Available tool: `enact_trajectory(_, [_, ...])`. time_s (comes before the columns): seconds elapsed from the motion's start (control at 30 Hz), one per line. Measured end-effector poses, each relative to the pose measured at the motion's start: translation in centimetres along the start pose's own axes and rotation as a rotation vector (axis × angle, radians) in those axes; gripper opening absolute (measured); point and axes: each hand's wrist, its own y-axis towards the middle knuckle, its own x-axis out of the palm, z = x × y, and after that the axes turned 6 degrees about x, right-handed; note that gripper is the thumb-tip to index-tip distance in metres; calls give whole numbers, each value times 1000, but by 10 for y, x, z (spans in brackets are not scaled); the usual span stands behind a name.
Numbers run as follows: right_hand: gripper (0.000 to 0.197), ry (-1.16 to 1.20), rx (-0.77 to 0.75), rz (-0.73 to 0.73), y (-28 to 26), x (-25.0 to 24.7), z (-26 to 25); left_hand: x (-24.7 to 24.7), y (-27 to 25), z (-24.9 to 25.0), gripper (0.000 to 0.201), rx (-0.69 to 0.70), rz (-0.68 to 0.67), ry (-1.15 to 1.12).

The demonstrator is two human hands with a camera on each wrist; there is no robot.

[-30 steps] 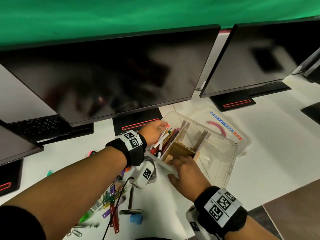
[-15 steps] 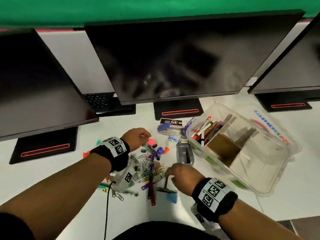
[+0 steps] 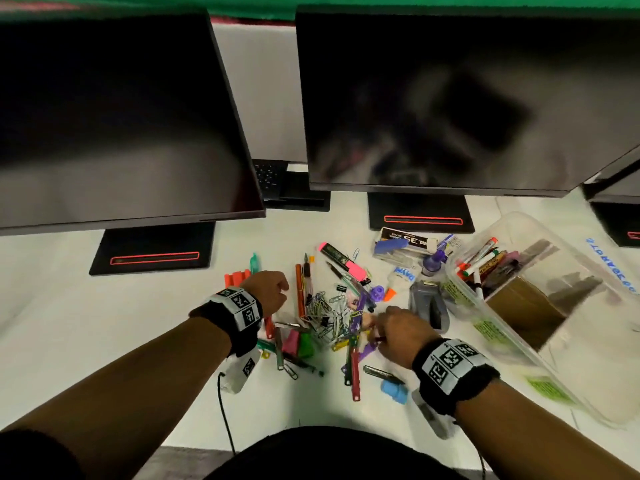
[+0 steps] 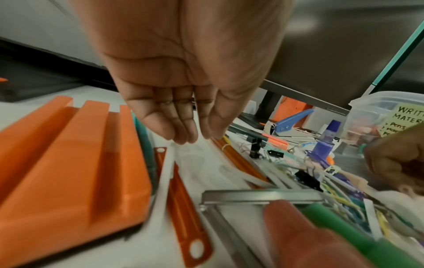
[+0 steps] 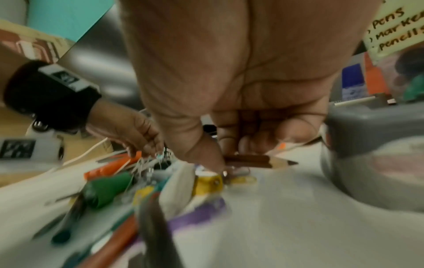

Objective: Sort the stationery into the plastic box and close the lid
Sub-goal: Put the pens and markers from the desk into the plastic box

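Note:
The clear plastic box [image 3: 462, 303] stands at the right with pens and markers [image 3: 485, 259] in its near-left compartment and cardboard dividers [image 3: 519, 299] inside. Its lid [image 3: 609, 268] lies behind it. A mixed pile of clips, pens and markers [image 3: 329, 317] lies in the middle of the white table. My right hand [image 3: 381, 329] is at the pile's right edge and pinches a short brown pencil [image 5: 261, 161] between thumb and fingers. My left hand [image 3: 277, 289] hovers at the pile's left side, fingers [image 4: 181, 134] pointing down and holding nothing.
A grey stapler [image 3: 429, 306], a glue bottle [image 3: 401, 277] and a staple pack [image 3: 408, 242] lie between pile and box. An orange ribbed block [image 3: 237, 278] sits beside my left hand. Monitor stands [image 3: 152, 251] line the back. The table's front edge is close to my body.
Both hands have come out of the box and moved left to the loose pile. The right hand has taken hold of a brown pencil. The head view has swung left.

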Motion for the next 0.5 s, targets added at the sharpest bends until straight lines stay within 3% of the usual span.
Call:
enact_trajectory(0.07, [30, 53, 32, 7, 2, -9, -5, 1, 3, -1, 28, -31, 7, -9])
enact_trajectory(0.17, [8, 207, 53, 53, 7, -20, -14, 4, 8, 5, 28, -57, 16, -9])
enact_trajectory(0.4, [17, 427, 184, 177, 30, -25, -29, 11, 22, 28, 25, -101, 35, -20])
enact_trajectory(0.5, [23, 444, 172, 265, 42, -29, -40, 9, 28, 34, 18, -155, 22, -49])
